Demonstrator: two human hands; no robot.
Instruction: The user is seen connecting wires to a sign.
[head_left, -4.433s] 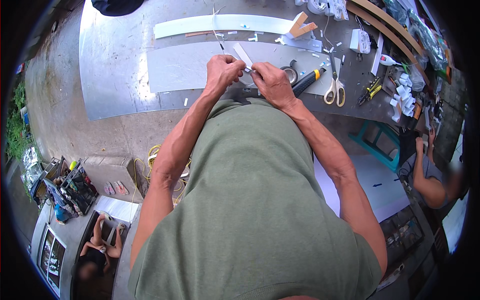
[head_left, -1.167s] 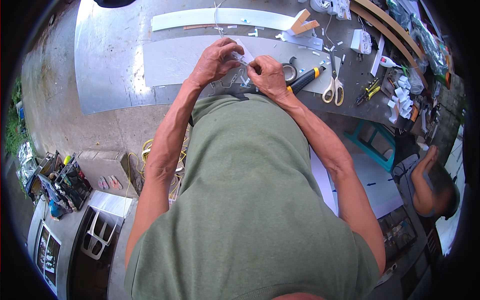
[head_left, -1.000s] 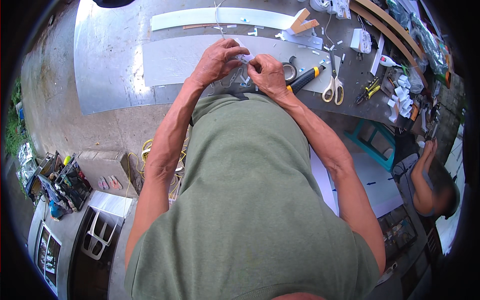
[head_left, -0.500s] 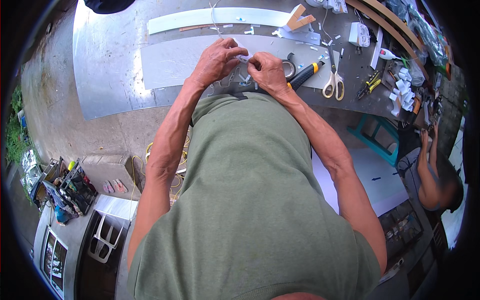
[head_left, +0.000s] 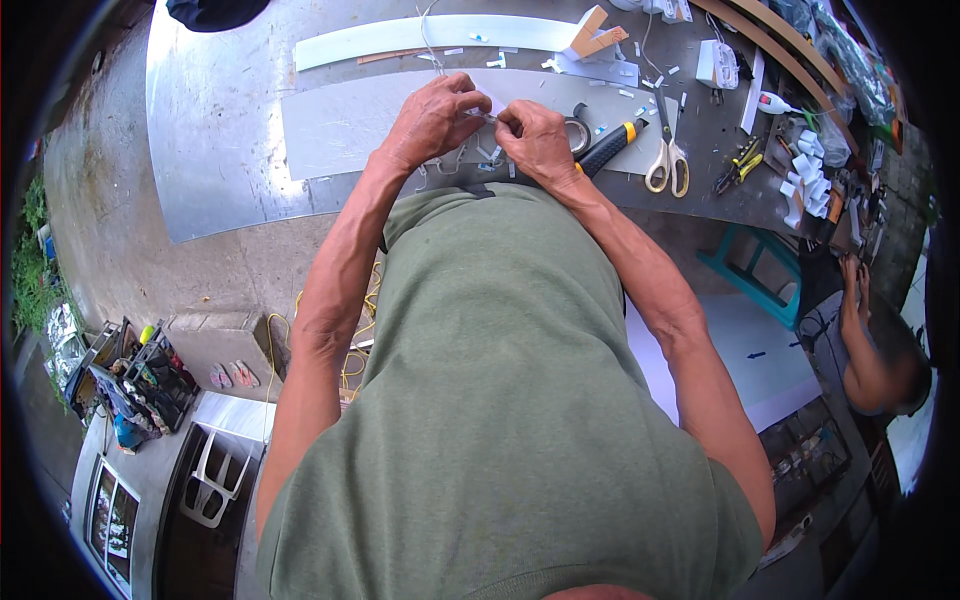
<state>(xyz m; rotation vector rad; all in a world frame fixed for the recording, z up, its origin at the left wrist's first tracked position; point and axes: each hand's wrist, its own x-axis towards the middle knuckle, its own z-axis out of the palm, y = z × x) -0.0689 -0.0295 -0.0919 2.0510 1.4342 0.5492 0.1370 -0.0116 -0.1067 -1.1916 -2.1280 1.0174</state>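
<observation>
My left hand (head_left: 432, 118) and my right hand (head_left: 535, 138) are close together above a long grey sheet (head_left: 345, 130). Fingertips of both pinch a thin whitish wire (head_left: 427, 38), which comes down from the far side and loops below my left hand. Exactly what sits between the fingers is mostly hidden. Right of my right hand lie a roll of tape (head_left: 577, 137) and a black-and-yellow utility knife (head_left: 608, 148). Scissors (head_left: 667, 168) with pale handles rest farther right, and small white pieces (head_left: 626, 93) are scattered around.
The metal table (head_left: 220, 130) holds a curved white strip (head_left: 400, 40) at the back. Pliers (head_left: 740, 165) and white curled offcuts (head_left: 806, 178) lie on the right. Beneath stands a teal stool (head_left: 752, 270). A person (head_left: 870, 350) works at the far right.
Both hands stay nearly in place, pinching, with slight finger movement. A pale patch beside the left fingertips shows more now. The view has shifted a little.
</observation>
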